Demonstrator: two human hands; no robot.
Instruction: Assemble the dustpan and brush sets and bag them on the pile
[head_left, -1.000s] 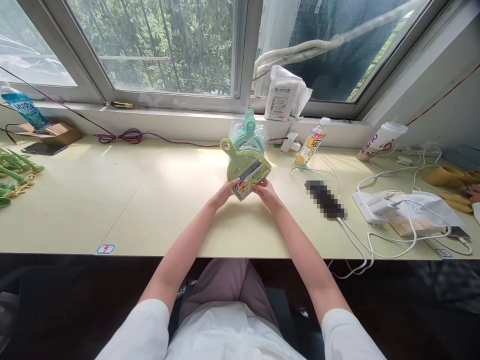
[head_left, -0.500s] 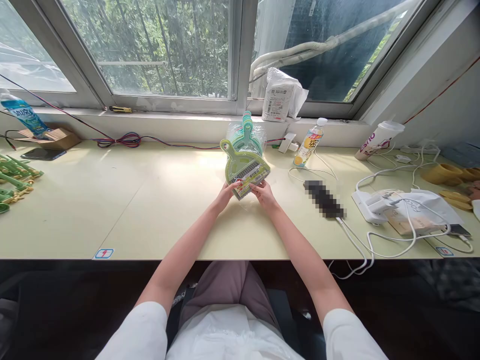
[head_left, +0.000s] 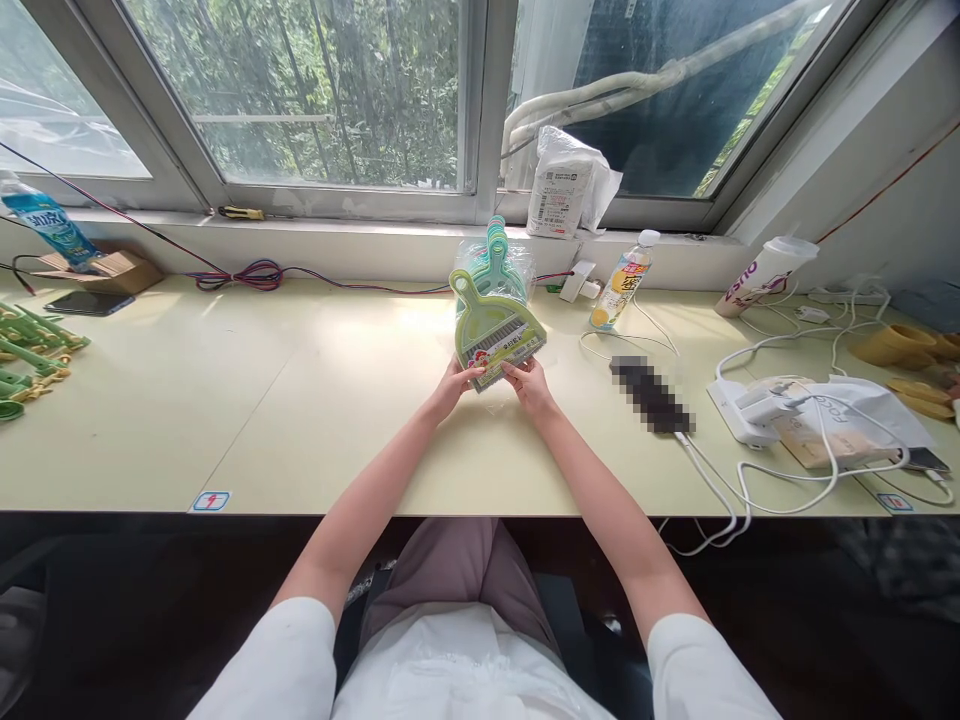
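Head view: the printed label (head_left: 504, 352) across your green dustpan (head_left: 491, 312) has characters too small to read. On your right, the white bag (head_left: 874, 418) shows letters like "FOC"; the cup (head_left: 769, 278) bears purple lettering, only partly visible. The sticker (head_left: 211, 501) on the table edge has a red mark, perhaps a 9.

Your left hand (head_left: 451, 388) and right hand (head_left: 531, 387) are closed on the dustpan's lower corners, thumbs over the front. Its handle tips up and leftward, just in front of the plastic-wrapped turquoise dustpans (head_left: 499, 265); whether it touches the table (head_left: 337, 420) you cannot tell. Both your arms reach forward, nearly straight, converging at the middle.
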